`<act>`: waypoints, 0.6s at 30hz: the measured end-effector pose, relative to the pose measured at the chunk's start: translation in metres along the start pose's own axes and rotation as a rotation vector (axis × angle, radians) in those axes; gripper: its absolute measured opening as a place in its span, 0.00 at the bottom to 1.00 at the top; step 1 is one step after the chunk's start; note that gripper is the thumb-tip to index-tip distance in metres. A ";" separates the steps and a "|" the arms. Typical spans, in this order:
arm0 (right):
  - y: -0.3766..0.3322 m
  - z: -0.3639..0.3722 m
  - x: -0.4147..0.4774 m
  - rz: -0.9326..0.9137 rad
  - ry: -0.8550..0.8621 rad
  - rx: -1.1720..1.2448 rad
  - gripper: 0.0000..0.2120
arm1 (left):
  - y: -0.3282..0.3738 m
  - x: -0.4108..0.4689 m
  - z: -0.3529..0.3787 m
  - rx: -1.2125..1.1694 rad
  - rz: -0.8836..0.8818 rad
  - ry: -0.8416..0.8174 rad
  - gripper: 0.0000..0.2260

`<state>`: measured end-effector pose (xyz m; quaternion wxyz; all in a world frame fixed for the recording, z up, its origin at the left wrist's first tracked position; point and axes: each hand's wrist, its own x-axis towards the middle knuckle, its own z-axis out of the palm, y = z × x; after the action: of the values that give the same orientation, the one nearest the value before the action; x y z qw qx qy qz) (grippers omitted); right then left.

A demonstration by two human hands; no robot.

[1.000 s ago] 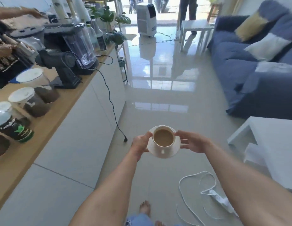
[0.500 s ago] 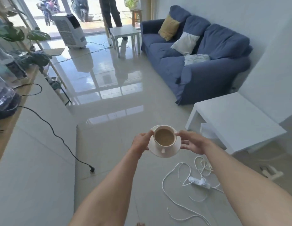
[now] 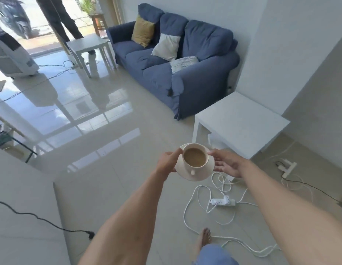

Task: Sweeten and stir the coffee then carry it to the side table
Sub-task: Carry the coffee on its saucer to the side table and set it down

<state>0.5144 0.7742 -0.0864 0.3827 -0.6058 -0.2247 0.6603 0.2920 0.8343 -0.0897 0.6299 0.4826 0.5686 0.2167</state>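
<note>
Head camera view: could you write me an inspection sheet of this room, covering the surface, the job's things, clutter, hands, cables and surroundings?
Surface: white side table, top bare, beside the sofa's near end.
Job's things: cup of milky coffee on a saucer, held above the floor, not yet over the table.
Clutter: nothing seen on the table.
Hands: left hand and right hand each hold the saucer's rim.
Cables: white power strip with looped cord on the floor ahead; black plug at left.
Surroundings: blue sofa with cushions, second small table, glossy tiled floor.
</note>
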 end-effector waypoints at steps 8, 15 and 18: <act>-0.038 -0.076 0.053 -0.010 0.076 0.063 0.16 | 0.044 0.078 0.059 0.073 -0.023 -0.061 0.20; -0.075 -0.135 0.085 -0.027 0.138 0.129 0.13 | 0.092 0.140 0.110 0.109 -0.038 -0.095 0.19; -0.094 -0.161 0.094 -0.020 0.154 0.110 0.12 | 0.110 0.164 0.133 0.118 -0.037 -0.114 0.14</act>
<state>0.6959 0.8777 -0.1007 0.4382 -0.6304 -0.1640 0.6195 0.4876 0.9698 -0.0938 0.6356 0.5200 0.5523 0.1433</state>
